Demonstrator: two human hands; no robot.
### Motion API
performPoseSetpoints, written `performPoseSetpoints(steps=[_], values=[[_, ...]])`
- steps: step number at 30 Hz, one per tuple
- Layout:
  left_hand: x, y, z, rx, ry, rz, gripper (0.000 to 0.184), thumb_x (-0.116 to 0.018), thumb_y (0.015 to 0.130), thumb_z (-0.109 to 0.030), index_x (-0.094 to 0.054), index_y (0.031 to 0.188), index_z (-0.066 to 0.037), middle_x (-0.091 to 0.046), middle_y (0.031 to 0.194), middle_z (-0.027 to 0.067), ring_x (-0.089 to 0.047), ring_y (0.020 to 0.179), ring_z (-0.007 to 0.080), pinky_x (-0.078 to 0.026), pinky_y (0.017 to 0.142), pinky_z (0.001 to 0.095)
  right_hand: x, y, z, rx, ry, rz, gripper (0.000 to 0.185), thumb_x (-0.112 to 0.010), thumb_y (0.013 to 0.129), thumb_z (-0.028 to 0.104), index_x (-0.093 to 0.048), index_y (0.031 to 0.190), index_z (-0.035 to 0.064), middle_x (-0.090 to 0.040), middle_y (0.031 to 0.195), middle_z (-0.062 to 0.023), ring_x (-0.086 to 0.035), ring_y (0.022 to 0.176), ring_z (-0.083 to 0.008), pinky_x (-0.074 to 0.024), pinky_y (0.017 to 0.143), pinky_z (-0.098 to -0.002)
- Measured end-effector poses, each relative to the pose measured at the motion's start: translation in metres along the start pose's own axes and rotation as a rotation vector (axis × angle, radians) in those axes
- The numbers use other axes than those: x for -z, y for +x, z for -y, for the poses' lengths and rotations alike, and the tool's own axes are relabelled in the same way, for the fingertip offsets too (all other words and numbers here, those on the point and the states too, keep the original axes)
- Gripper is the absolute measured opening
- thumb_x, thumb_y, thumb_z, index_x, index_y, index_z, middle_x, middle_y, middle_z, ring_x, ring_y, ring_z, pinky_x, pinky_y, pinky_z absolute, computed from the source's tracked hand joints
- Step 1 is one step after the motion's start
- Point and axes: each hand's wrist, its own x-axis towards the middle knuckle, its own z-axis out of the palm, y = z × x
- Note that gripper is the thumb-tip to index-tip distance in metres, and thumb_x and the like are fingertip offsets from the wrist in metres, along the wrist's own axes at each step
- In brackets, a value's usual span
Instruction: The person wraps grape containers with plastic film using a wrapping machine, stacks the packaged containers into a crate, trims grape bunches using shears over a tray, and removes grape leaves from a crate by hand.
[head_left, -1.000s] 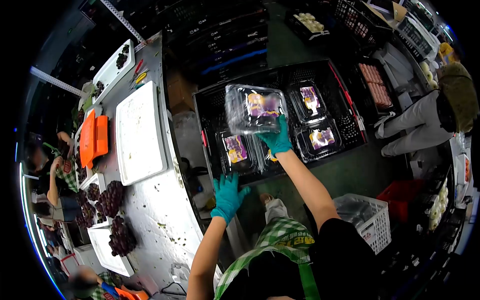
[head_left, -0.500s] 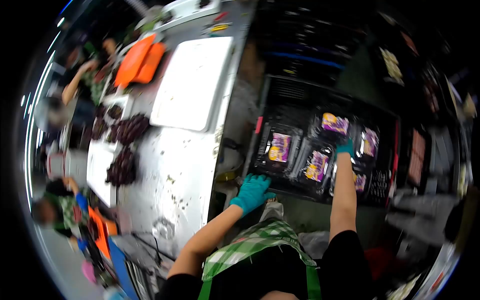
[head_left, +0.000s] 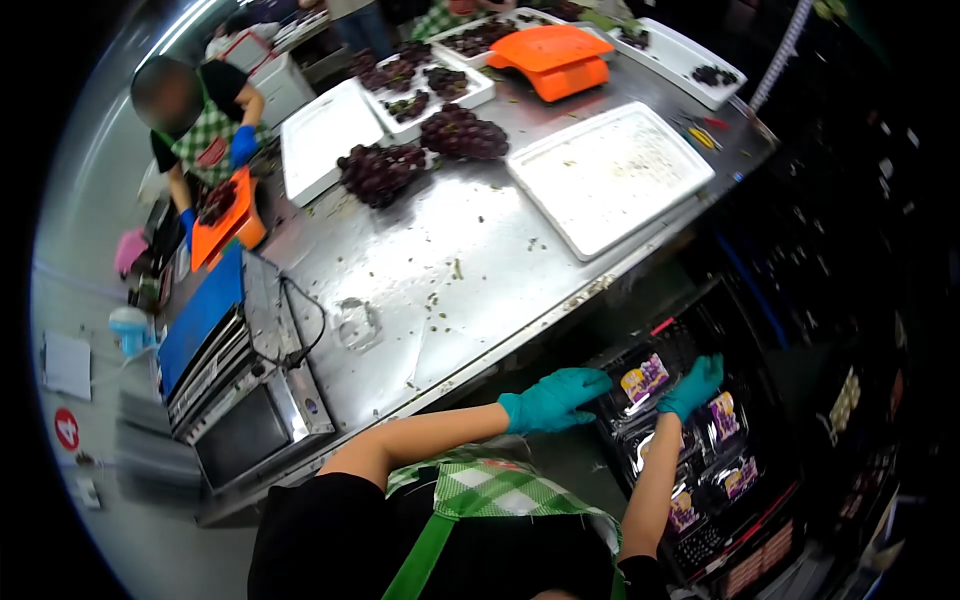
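Observation:
My left hand (head_left: 560, 400), in a teal glove, hovers beside the near left side of the black crate (head_left: 668, 326). Its fingers are stretched out and nothing is in them. Over the crate, my right hand (head_left: 693, 387) wears a matching glove; its fingers look extended and apart, with no object visible in them. Between the two hands lies a clear plastic pack with a yellow and purple label (head_left: 644, 378). Several similar packs fill the crate, including one with a purple label (head_left: 724, 416) just right of my right wrist. My right forearm partly hides the packs beneath it.
A metal table (head_left: 400, 300) carries an empty-looking white tray (head_left: 615, 175), dark grape bunches (head_left: 465, 132), an orange scale (head_left: 553, 60) and a machine with a blue top (head_left: 205, 310). Across it, a co-worker in blue gloves (head_left: 244, 146) stands at another orange scale (head_left: 228, 222).
The view has swung left, showing more of the table. My left hand has come off the crate's edge, and my right hand has shifted from the right-hand packs towards the crate's upper middle.

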Motion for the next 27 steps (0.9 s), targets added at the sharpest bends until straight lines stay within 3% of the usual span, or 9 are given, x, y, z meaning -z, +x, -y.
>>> performPoseSetpoints(steps=[3,5,8,11,14,16,18,22,27], values=[[0.042,-0.037,0.0,0.317,-0.098,-0.141,0.054,-0.059,0.078,-0.023,-0.039,0.124,-0.002,-0.046,0.115,0.019,-0.045,0.107,0.0334,-0.037,0.091,0.0379,-0.071,-0.06,0.034,0.065,0.092,0.338,0.038,-0.047,0.084,0.0,-0.04,0.121,-0.0018,-0.047,0.118,-0.0116,-0.048,0.102,-0.019,-0.0379,0.09,-0.0295],[0.058,-0.072,0.012,0.393,-0.082,-0.231,0.052,-0.057,0.08,-0.02,-0.038,0.124,-0.002,-0.046,0.114,0.0191,-0.047,0.103,0.0332,-0.039,0.089,0.0361,-0.107,-0.105,0.045,0.095,0.148,0.58,0.038,-0.047,0.083,-0.002,-0.041,0.12,-0.0006,-0.047,0.117,-0.0104,-0.049,0.102,-0.0172,-0.0382,0.09,-0.0281],[0.082,-0.126,0.014,0.601,-0.062,-0.326,0.051,-0.057,0.081,-0.018,-0.037,0.125,-0.003,-0.048,0.113,0.0169,-0.05,0.101,0.0293,-0.04,0.088,0.0339,-0.144,-0.168,0.029,-0.079,0.291,0.81,0.039,-0.046,0.084,-0.003,-0.04,0.122,0.0008,-0.048,0.116,-0.0101,-0.049,0.102,-0.0163,-0.0389,0.089,-0.0268],[0.095,-0.172,0.013,0.704,-0.099,-0.449,0.05,-0.059,0.081,-0.018,-0.039,0.124,-0.003,-0.049,0.114,0.0149,-0.052,0.1,0.024,-0.043,0.085,0.0315,-0.152,-0.224,0.037,-0.18,0.209,0.972,0.04,-0.045,0.084,-0.004,-0.039,0.122,0.0009,-0.049,0.114,-0.0119,-0.051,0.1,-0.0172,-0.0395,0.089,-0.0276],[0.107,-0.207,0.012,0.721,-0.104,-0.57,0.048,-0.06,0.081,-0.019,-0.041,0.122,-0.003,-0.05,0.113,0.0143,-0.054,0.097,0.0218,-0.044,0.082,0.0305,-0.148,-0.265,0.038,-0.258,0.132,1.043,0.039,-0.046,0.084,-0.003,-0.04,0.122,0.0007,-0.05,0.112,-0.0124,-0.051,0.099,-0.0173,-0.0392,0.089,-0.0276],[0.116,-0.233,0.02,0.787,-0.031,-0.614,0.048,-0.057,0.082,-0.025,-0.042,0.122,-0.004,-0.051,0.111,0.015,-0.054,0.096,0.0258,-0.044,0.081,0.0322,-0.143,-0.288,0.04,-0.319,0.093,1.075,0.038,-0.048,0.083,-0.002,-0.042,0.121,0.001,-0.05,0.111,-0.0126,-0.051,0.098,-0.0176,-0.0395,0.089,-0.0284],[0.113,-0.246,0.033,0.819,0.054,-0.611,0.046,-0.055,0.083,-0.029,-0.044,0.12,-0.003,-0.052,0.107,0.0172,-0.054,0.092,0.0308,-0.044,0.079,0.0342,-0.136,-0.295,0.043,-0.367,0.034,1.057,0.037,-0.049,0.082,-0.001,-0.044,0.119,0.0019,-0.053,0.108,-0.0119,-0.052,0.095,-0.0174,-0.0408,0.084,-0.0277],[0.132,-0.253,0.029,0.734,0.036,-0.664,0.044,-0.056,0.082,-0.028,-0.046,0.118,-0.005,-0.054,0.097,0.017,-0.056,0.082,0.0289,-0.046,0.072,0.0347,-0.137,-0.285,0.032,-0.356,-0.066,1.024,0.035,-0.052,0.081,0.002,-0.047,0.116,0.0028,-0.055,0.104,-0.0112,-0.054,0.087,-0.0153,-0.0411,0.076,-0.0245],[0.13,-0.261,0.032,0.708,0.104,-0.692,0.041,-0.056,0.082,-0.026,-0.048,0.115,-0.004,-0.055,0.1,0.0175,-0.056,0.087,0.0291,-0.045,0.076,0.0329,-0.148,-0.29,0.054,-0.351,0.012,1.088,0.032,-0.049,0.083,0.002,-0.047,0.116,0.0022,-0.055,0.103,-0.0104,-0.054,0.088,-0.0154,-0.0421,0.081,-0.0263]])
